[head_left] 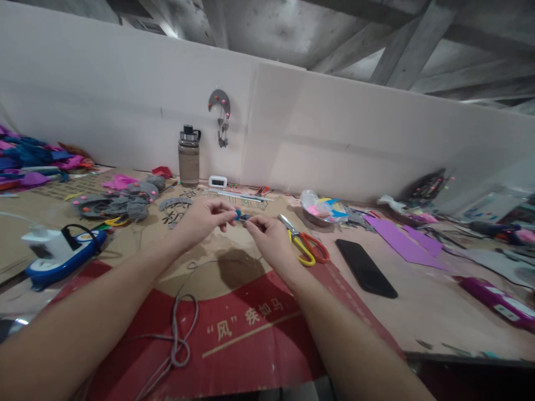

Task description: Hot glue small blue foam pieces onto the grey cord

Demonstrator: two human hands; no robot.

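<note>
My left hand (209,218) is closed in a pinch, its fingertips on a small blue piece (238,214). Close beside it, the fingers of my right hand (271,236) are pressed together around something small and dark that I cannot make out. Both hands hover above a cardboard sheet (251,356) with a red printed area. A grey cord (175,334) lies in loose loops below them. Just right of my right hand lie scissors (307,245) with one yellow and one red-orange handle.
A black phone (365,268) and purple sheets (403,242) lie to the right, beyond them a magenta case (499,301). At the back stand a bottle (189,159) and a bowl (320,214). Grey felt pieces (112,201) and a blue power strip (62,267) are left.
</note>
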